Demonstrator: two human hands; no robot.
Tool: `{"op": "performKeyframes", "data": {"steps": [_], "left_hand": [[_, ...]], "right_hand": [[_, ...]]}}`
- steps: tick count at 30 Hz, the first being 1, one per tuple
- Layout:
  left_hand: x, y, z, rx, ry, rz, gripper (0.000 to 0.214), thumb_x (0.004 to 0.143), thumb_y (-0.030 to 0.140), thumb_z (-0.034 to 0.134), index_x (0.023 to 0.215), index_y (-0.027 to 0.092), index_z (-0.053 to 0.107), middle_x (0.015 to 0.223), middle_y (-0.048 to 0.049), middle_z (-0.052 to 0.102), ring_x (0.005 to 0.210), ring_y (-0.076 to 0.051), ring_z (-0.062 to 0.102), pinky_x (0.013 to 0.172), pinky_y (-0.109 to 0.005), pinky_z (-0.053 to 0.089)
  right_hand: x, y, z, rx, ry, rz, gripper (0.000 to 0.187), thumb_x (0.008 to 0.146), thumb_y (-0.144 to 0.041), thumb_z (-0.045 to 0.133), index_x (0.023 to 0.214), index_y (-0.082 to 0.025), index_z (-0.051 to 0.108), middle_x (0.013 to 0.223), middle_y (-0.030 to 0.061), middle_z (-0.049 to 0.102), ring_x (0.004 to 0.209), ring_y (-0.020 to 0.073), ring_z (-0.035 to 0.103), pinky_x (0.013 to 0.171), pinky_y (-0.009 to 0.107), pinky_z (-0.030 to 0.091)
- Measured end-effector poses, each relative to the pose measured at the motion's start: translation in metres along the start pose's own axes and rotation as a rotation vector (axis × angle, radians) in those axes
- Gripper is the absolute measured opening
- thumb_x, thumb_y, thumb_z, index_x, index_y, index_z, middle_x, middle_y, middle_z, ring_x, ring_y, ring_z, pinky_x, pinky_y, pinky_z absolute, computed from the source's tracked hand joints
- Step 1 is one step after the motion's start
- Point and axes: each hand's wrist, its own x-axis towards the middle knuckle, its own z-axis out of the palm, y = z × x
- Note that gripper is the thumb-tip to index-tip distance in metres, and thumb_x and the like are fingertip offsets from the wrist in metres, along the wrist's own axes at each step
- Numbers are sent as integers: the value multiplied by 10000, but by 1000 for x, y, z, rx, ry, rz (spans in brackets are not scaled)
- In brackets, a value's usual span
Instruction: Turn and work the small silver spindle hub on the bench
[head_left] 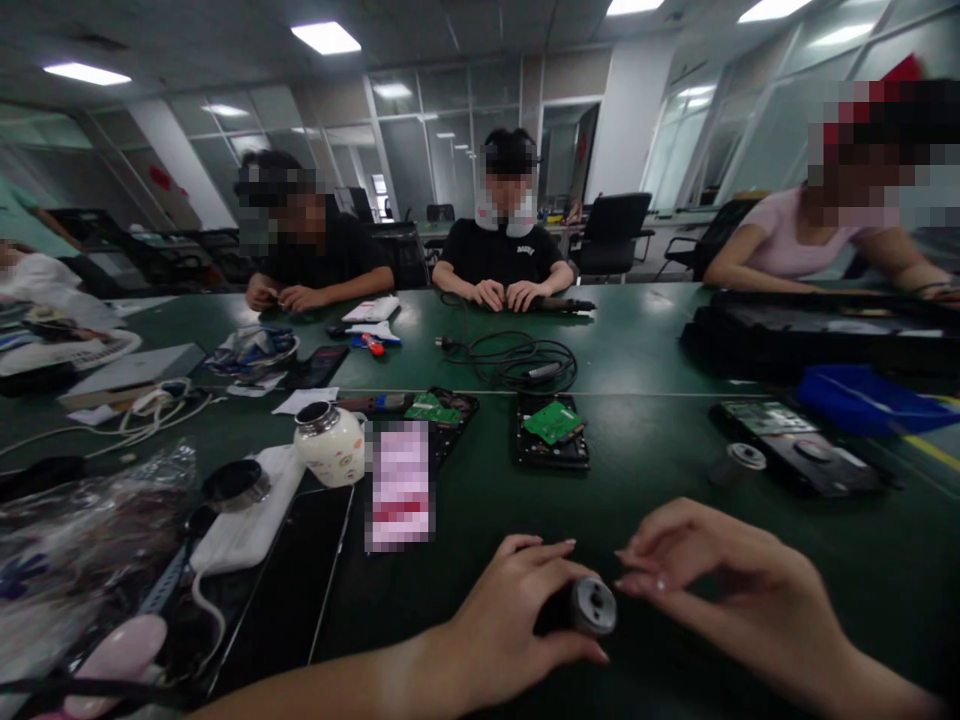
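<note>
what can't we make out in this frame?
All head view:
- Metal cylinder: most of its body, hidden by the left hand and shadow.
- Right hand: whether its fingertips pinch anything; too small to tell.
- Pink sheet: its print, pixelated.
- Clear plastic bag: full extent, cut off by left edge.

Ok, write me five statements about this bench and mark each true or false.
1. The left hand holds a cylindrical part. True.
2. The right hand is wrapped around that same part. False: its fingertips are beside it, not around it.
3. The cream mug is open at the top. True.
4. A blue tray lies at the left of the view. False: it lies at the right.
5. The pink spoon-like object is at the lower left. True.
</note>
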Motion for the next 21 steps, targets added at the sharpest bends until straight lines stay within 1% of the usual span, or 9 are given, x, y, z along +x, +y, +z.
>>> {"op": "performKeyframes", "data": {"steps": [1, 3, 5, 8, 10, 13, 16, 19, 21], "left_hand": [[0, 1, -1, 3, -7, -9, 535, 721, 412, 815, 1193, 268, 607, 1252, -33, 665, 1257, -242, 532, 1077, -398, 304], [0, 2, -3, 8, -19, -30, 531, 722, 422, 811, 1191, 271, 614, 1276, -43, 650, 1264, -251, 525, 1083, -411, 305], [0, 3, -4, 12, -25, -44, 531, 719, 427, 809, 1191, 277, 618, 1292, -47, 639, 1269, -259, 520, 1090, -425, 302], [0, 4, -4, 5, -27, -41, 524, 722, 431, 805, 1188, 280, 619, 1273, -39, 652, 1272, -258, 518, 1096, -428, 298], [0, 4, -3, 2, -25, -41, 523, 722, 431, 805, 1186, 279, 618, 1261, -33, 658, 1273, -253, 517, 1099, -422, 294], [0, 2, -2, 6, -25, -51, 531, 719, 442, 804, 1191, 286, 617, 1277, -32, 648, 1275, -257, 513, 1098, -426, 294], [1, 0, -1, 11, -20, -47, 528, 722, 445, 801, 1190, 282, 619, 1278, -39, 647, 1274, -263, 512, 1090, -427, 301], [1, -1, 1, 6, -10, -23, 499, 731, 429, 802, 1167, 264, 625, 1241, -31, 668, 1264, -249, 522, 1085, -403, 303], [0, -1, 1, 4, -11, -13, 464, 738, 424, 798, 1137, 252, 635, 1210, -28, 684, 1260, -243, 525, 1080, -390, 306]], "right_hand": [[-2, 5, -8, -24, 51, 22, 111, 764, -182, 768, 769, -261, 691, 850, 30, 703, 775, 185, 696, 678, 275, 595], [-7, 19, -21, -79, 72, 118, 88, 761, -253, 776, 790, -241, 694, 904, 63, 700, 840, 219, 697, 739, 316, 601], [-16, 37, -27, -116, 10, 215, 115, 784, -310, 750, 824, -212, 707, 953, 90, 698, 880, 235, 693, 768, 336, 602], [-29, 61, -25, -129, -116, 319, 154, 829, -340, 695, 854, -189, 719, 966, 100, 696, 874, 224, 691, 766, 337, 601], [-34, 67, -21, -134, -120, 337, 155, 840, -341, 683, 822, -190, 714, 919, 91, 699, 860, 220, 689, 767, 340, 593], [-31, 56, -15, -101, -16, 310, 153, 823, -336, 705, 768, -193, 695, 869, 81, 703, 847, 225, 694, 752, 334, 588], [-19, 30, -5, -23, 58, 216, 108, 796, -281, 739, 741, -208, 681, 841, 58, 708, 850, 216, 701, 746, 306, 588], [-9, 7, 11, 43, -17, 67, 82, 805, -179, 726, 753, -231, 689, 817, 23, 711, 803, 172, 699, 754, 277, 582], [-6, 0, 20, 74, -65, 7, 102, 820, -143, 704, 772, -232, 693, 820, 18, 709, 778, 153, 695, 724, 252, 581]]}}
